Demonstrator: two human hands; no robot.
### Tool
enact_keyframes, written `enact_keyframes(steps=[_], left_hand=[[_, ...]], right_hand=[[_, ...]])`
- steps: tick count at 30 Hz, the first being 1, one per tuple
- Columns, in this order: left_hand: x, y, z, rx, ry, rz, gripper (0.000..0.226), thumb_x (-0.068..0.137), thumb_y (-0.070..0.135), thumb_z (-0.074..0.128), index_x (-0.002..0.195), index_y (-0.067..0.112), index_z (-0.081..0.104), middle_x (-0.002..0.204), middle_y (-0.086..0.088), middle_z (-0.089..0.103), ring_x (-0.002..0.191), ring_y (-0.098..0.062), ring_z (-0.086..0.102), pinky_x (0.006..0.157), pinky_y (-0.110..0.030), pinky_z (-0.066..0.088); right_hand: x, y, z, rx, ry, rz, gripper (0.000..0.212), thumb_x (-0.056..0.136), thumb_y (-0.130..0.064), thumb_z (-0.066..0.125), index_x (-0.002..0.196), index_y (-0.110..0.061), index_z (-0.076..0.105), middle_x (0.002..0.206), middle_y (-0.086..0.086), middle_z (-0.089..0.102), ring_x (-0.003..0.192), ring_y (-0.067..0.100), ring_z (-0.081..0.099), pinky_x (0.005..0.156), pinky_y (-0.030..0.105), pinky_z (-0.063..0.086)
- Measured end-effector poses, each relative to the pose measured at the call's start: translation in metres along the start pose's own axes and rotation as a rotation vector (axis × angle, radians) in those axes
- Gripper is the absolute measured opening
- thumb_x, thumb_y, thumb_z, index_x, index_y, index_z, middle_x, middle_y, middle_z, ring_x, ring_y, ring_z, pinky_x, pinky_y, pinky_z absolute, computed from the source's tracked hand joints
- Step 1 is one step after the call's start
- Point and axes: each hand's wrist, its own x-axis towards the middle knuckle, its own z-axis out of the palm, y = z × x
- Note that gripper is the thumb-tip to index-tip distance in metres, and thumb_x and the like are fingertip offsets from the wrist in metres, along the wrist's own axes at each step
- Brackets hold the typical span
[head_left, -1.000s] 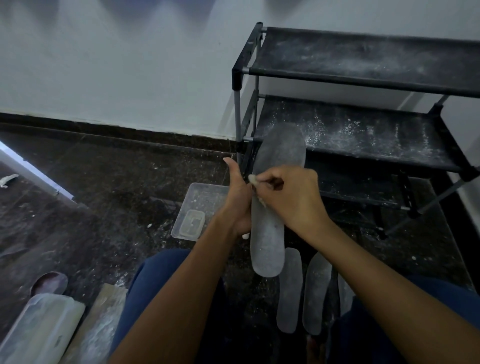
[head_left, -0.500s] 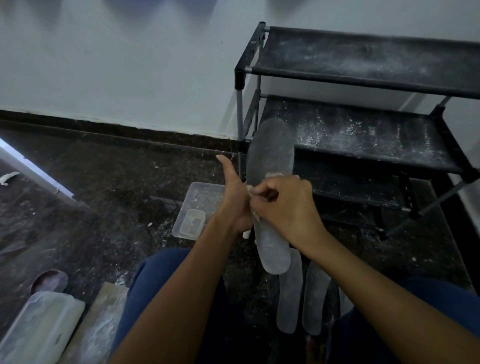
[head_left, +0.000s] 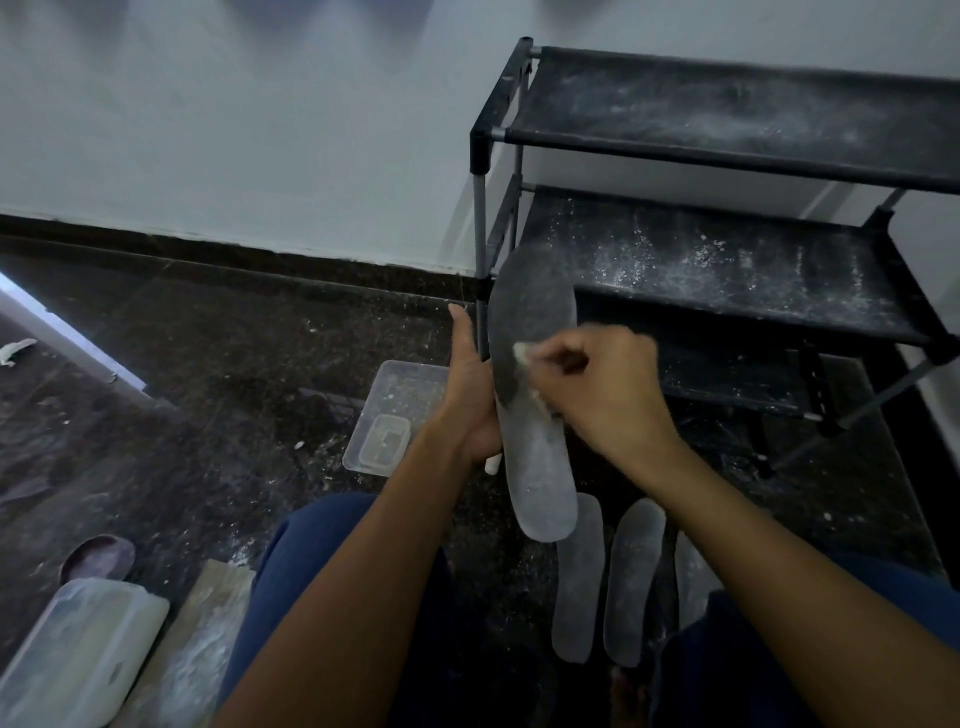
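Note:
A long grey shoe insole (head_left: 535, 467) dusted with white powder stands nearly upright in front of me. My left hand (head_left: 470, 400) holds it from the left edge and behind, thumb pointing up; a small white stick pokes out below that palm. My right hand (head_left: 608, 389) pinches a small white wad (head_left: 521, 353) and presses it against the insole's face near the middle. The fingers behind the insole are hidden.
Three more insoles (head_left: 631, 582) lie on the dark floor between my knees. A clear plastic tray (head_left: 410, 384) with a small lid sits left of my hands. A dusty black shoe rack (head_left: 727, 270) stands at right. A white container (head_left: 78, 654), a spoon and a board lie lower left.
The insole has tilted and shifted slightly left. My right hand with the white wad has slid along the insole's face, and appears blurred now.

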Motion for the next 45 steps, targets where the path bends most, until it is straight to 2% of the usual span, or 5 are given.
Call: enact_keyframes(steps=[4,18,28,38,45], left_hand=[[0.001,-0.004,0.002,0.019,-0.059,-0.009,0.083,0.09,0.07,0.02,0.092,0.008,0.076,0.094,-0.014,0.073,0.081,-0.025,0.072,0.068,-0.036,0.059],[0.004,-0.002,-0.004,0.004,-0.001,0.008,0.079,0.091,0.066,0.029,0.128,-0.001,0.053,0.127,-0.024,0.058,0.116,-0.032,0.057,0.103,-0.043,0.042],[0.005,-0.002,-0.005,-0.006,-0.005,0.037,0.068,0.095,0.06,0.027,0.112,0.003,0.062,0.1,-0.015,0.071,0.088,-0.025,0.07,0.078,-0.034,0.057],[0.003,-0.001,-0.001,-0.024,0.016,0.059,0.079,0.093,0.063,0.026,0.132,-0.001,0.048,0.13,-0.026,0.055,0.118,-0.033,0.056,0.096,-0.041,0.049],[0.0,-0.002,0.001,-0.002,0.005,0.055,0.075,0.094,0.062,0.026,0.118,-0.002,0.057,0.111,-0.023,0.066,0.097,-0.029,0.067,0.088,-0.037,0.053]], right_hand=[[0.008,0.006,-0.002,-0.156,0.078,-0.081,0.01,0.083,-0.01,0.068,0.09,-0.005,0.073,0.082,0.005,0.07,0.063,0.002,0.059,0.062,0.001,0.045],[-0.011,-0.009,0.014,0.091,-0.105,0.147,0.005,0.08,-0.013,0.071,0.08,-0.008,0.073,0.068,-0.006,0.068,0.068,-0.006,0.063,0.063,0.001,0.045],[-0.003,-0.005,0.014,0.016,0.009,0.092,0.009,0.08,-0.016,0.071,0.08,-0.008,0.074,0.072,0.0,0.071,0.064,0.004,0.064,0.065,0.011,0.051],[-0.01,-0.006,0.017,0.057,-0.053,0.123,0.004,0.078,-0.011,0.071,0.079,-0.009,0.074,0.072,-0.001,0.071,0.063,0.0,0.063,0.062,0.003,0.046],[-0.011,-0.008,0.02,0.083,-0.089,0.157,0.01,0.082,-0.014,0.069,0.09,-0.01,0.074,0.08,0.0,0.072,0.072,0.003,0.065,0.07,0.007,0.049]])
